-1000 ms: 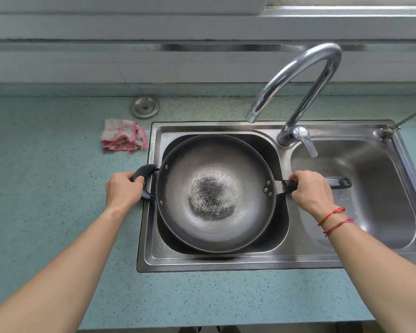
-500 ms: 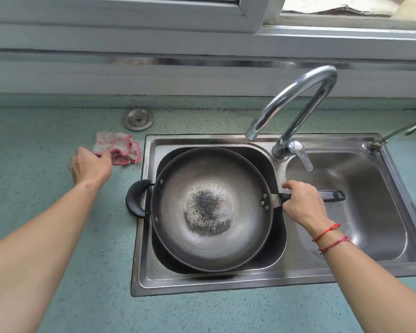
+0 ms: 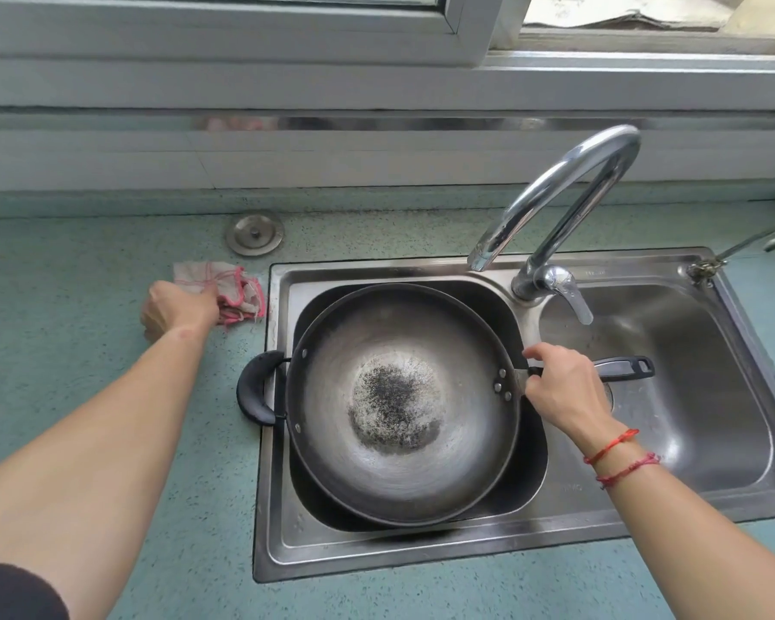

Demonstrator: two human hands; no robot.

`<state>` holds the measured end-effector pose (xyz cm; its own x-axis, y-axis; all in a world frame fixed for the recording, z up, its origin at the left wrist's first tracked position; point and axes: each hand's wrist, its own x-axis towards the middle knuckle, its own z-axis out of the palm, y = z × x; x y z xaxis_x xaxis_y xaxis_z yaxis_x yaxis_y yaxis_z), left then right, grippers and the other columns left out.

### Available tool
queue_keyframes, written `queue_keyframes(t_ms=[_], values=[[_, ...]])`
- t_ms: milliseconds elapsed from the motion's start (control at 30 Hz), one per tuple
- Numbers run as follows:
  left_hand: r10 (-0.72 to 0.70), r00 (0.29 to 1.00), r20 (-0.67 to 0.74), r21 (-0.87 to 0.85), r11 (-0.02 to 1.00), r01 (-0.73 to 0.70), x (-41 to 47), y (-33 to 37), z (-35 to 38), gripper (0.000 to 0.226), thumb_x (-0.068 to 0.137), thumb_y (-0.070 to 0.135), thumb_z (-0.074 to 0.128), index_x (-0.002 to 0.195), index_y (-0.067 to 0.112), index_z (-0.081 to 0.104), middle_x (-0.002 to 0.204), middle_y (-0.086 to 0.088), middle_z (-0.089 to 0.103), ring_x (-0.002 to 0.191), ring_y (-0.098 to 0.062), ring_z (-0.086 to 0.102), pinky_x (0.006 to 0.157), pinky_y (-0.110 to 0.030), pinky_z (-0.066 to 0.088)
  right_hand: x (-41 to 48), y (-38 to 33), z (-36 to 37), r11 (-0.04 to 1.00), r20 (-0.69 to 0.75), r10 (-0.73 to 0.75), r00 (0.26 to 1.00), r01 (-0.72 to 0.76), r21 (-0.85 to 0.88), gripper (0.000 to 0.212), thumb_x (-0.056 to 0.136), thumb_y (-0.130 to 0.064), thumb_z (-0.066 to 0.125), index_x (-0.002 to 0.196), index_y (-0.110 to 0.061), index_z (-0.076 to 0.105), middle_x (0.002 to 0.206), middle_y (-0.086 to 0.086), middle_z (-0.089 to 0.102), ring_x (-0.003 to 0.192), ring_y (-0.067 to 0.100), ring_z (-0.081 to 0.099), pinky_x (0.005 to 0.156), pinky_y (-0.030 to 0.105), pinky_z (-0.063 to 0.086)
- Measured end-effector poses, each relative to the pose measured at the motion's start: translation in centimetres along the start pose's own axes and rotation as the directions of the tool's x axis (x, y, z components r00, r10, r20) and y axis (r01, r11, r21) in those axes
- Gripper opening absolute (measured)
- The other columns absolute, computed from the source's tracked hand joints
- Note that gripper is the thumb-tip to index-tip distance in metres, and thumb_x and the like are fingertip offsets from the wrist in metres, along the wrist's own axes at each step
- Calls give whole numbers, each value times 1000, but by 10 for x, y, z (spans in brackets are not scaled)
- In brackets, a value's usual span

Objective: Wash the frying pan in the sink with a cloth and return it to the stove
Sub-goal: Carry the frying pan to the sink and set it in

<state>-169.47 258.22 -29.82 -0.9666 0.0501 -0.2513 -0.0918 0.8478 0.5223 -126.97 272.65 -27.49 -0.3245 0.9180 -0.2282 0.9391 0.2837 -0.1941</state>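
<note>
Your right hand [image 3: 560, 387] has its grip closed around the long black handle of the round, dark steel frying pan [image 3: 401, 402], which sits in the left basin of the stainless double sink [image 3: 421, 559], burnt residue at its centre. Farther out, your left hand [image 3: 177, 308] closes its grip on the crumpled pink-edged white cloth [image 3: 233, 290] lying on the speckled green tabletop [image 3: 77, 270]. Washing hasn't begun; no water runs from the curved chrome tap [image 3: 569, 190].

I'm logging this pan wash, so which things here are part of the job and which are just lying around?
In the job: frying pan, cloth, sink, faucet, left hand, right hand.

Lying about: sink plug on the counter, metal rod at right.
</note>
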Motion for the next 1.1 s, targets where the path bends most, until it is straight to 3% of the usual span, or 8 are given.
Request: queue_keyframes(t_ms=[200,333,500,633,733,867,1000,1100], values=[[-24,1000,18,-156,987,27,-16,2,-2,41,77,25,78,108,2,67,114,-20,67,99,-34,65,79,-34,50,-1,-5,0,999,11,5,1000,-6,31,38,81,-7,59,118,-15,66,115,11,69,110,33,58,96,38,44],[1,999,32,-247,969,7,-29,2,-12,34,77,28,71,101,4,67,108,-18,69,93,-31,65,82,-34,53,-2,-9,-6,997,9,16,1000,-16,73,38,81,-9,62,118,-16,67,118,10,68,113,31,57,96,37,45],[31,996,85,-301,954,-4,-54,0,-25,36,83,26,66,111,4,65,109,-15,68,93,-29,64,75,-34,53,-4,-11,-17,984,10,55,998,-56,170,35,84,-13,59,118,-17,66,121,6,67,115,29,58,96,36,45],[81,987,135,-325,945,-33,-77,-4,-35,34,79,25,64,105,2,65,102,-19,70,90,-35,67,76,-43,55,-2,-11,-27,908,15,196,980,-187,376,25,84,-24,62,106,-19,72,106,2,73,105,27,63,90,30,45],[141,980,141,-355,931,-83,-93,-6,-40,26,76,22,64,95,4,64,95,-20,69,78,-30,62,70,-41,53,5,-10,-34,715,68,371,926,-332,615,13,81,-27,65,86,-19,74,85,0,74,94,24,68,88,32,51],[183,965,187,-446,891,-82,-110,-5,-42,19,76,11,67,95,9,65,95,-14,71,85,-31,68,77,-52,59,16,-7,-41,207,337,484,808,-480,853,15,90,-20,63,90,-5,62,85,14,69,81,26,69,87,40,56],[215,949,231,-527,847,-64,-119,-6,-42,13,75,-2,65,84,7,68,81,-9,71,74,-26,69,72,-52,61,26,-4,-44,-192,455,458,764,-415,889,16,93,-13,63,90,1,55,97,21,64,94,30,67,90,36,55],[248,937,248,-564,823,-68,-127,-7,-42,17,76,-10,62,73,7,66,61,4,68,60,-14,66,51,-34,58,33,-6,-42,-389,474,406,781,-322,863,20,97,-9,56,113,3,55,106,19,65,99,29,67,88,33,55]])
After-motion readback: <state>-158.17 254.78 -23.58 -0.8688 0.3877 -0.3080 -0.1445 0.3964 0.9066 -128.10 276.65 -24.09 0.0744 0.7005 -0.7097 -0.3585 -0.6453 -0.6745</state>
